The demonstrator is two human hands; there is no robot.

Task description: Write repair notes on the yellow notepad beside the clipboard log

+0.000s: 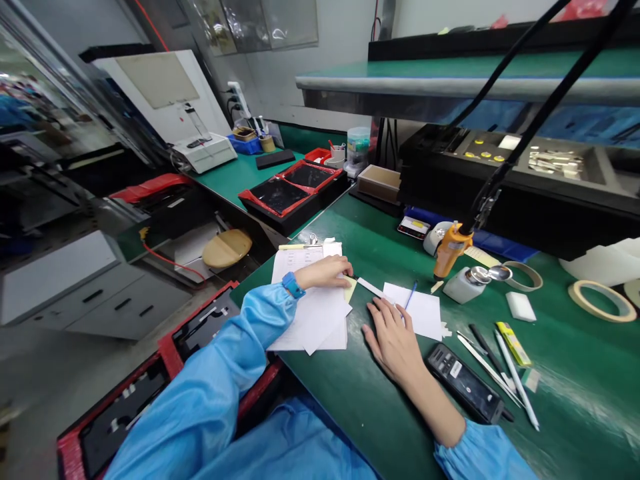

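Observation:
My left hand (326,272), with a blue band at the wrist, rests over sheets of paper on a clipboard (307,327). Its fingers and thumb are bent together beside a pale yellow note (351,291); what lies between them is hidden. A slim white strip (370,288) with a dark end runs from these fingertips towards my right hand (394,340). That hand lies palm down on the green table, fingers spread, the tips touching the strip's far end and the edge of a white sheet (425,313). A blue pen (411,293) lies on this sheet.
Right of my right hand lie a black handheld device (467,383), several pens and a yellow packet (513,343). An orange electric screwdriver (451,250) hangs beside a white pump bottle (465,287). Tape rolls (603,300) sit farther right. A red-edged black tray (295,190) stands behind.

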